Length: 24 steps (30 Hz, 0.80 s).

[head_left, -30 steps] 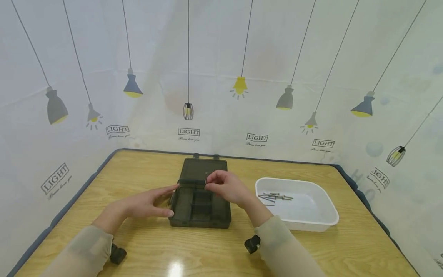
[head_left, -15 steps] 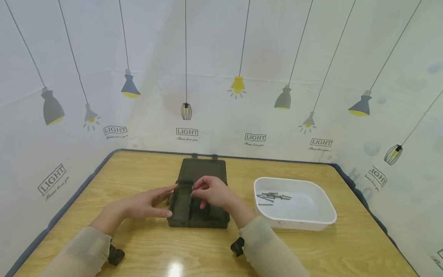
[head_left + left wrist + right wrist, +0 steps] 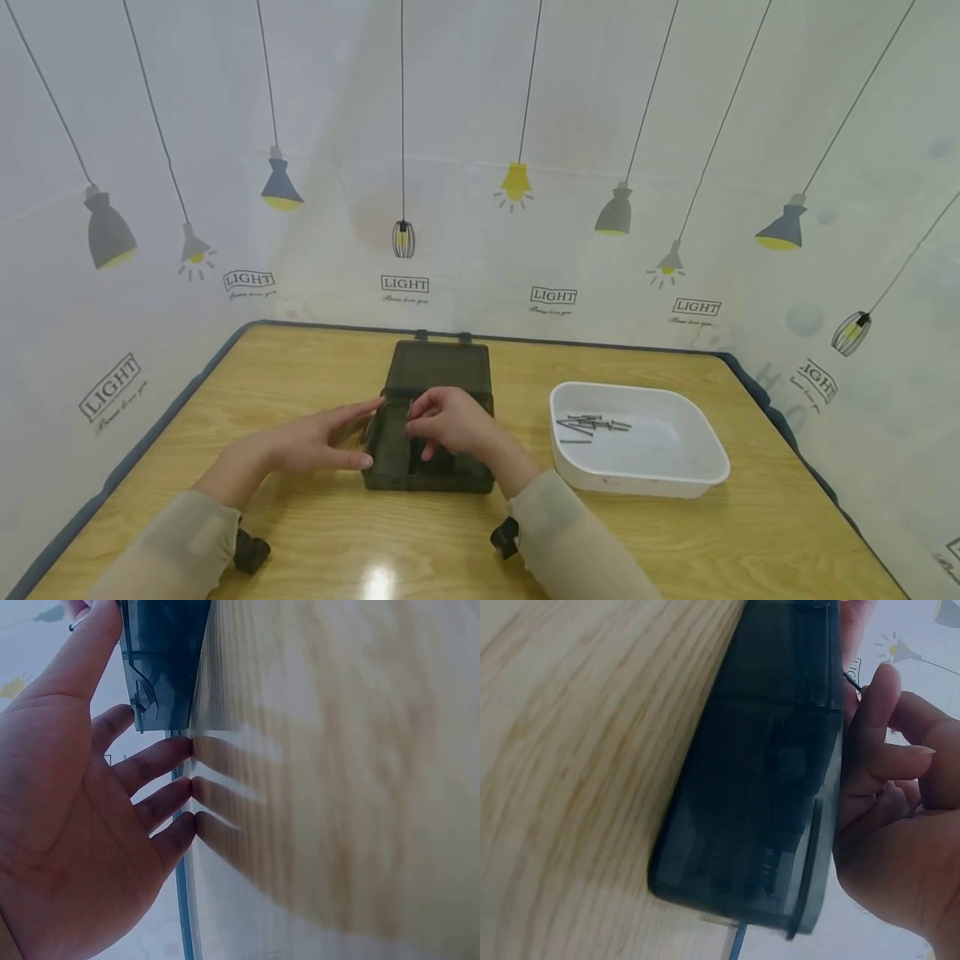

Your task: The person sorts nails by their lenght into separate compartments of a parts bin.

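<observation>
A dark translucent compartment box [image 3: 388, 450] lies on the table with its lid [image 3: 440, 367] folded back. My left hand [image 3: 315, 440] rests along the box's left side, fingers spread and fairly straight. In the left wrist view, several fingertips of that left hand [image 3: 82, 817] touch the tabletop beside the box wall [image 3: 165, 667]. Over the box's interior, my right hand [image 3: 453, 423] pinches a thin metal screw [image 3: 851, 680] between thumb and fingers. Most of the screw is hidden by the fingers. Box contents under the hand cannot be made out.
A white plastic tray [image 3: 675, 482] stands to the right of the box, with several loose screws [image 3: 592, 425] at its left end. The wooden table [image 3: 315, 533] meets a printed cloth backdrop [image 3: 480, 250] behind and at both sides.
My right hand has moved left and slightly down, from the box's right part to above its left-middle compartments, still pinching the screw. The left hand keeps its place on the box.
</observation>
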Tool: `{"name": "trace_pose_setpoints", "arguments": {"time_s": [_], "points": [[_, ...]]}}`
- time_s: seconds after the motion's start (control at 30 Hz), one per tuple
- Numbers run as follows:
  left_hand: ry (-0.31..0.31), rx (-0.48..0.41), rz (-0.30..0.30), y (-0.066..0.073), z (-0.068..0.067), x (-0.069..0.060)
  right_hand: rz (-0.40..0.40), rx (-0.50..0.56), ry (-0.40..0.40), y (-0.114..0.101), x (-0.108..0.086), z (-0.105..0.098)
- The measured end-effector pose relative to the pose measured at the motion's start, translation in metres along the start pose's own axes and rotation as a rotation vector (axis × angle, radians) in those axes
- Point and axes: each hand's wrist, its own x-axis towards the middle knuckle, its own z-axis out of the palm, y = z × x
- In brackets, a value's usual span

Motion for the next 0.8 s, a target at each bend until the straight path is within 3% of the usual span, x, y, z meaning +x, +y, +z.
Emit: {"name": "trace_pose_setpoints", "arguments": {"time_s": [0.43, 0.57, 0.8], "points": [[0.015, 0.028, -0.002, 0.001, 0.0, 0.0, -0.054, -0.028, 0.035, -0.002, -0.012, -0.013], [0.013, 0.019, -0.007, 0.002, 0.001, 0.0, -0.083, -0.023, 0.049, -0.003, -0.024, -0.033], [0.0, -0.003, 0.004, 0.002, 0.001, -0.002, -0.073, -0.02, 0.055, -0.001, -0.058, -0.086]]}}
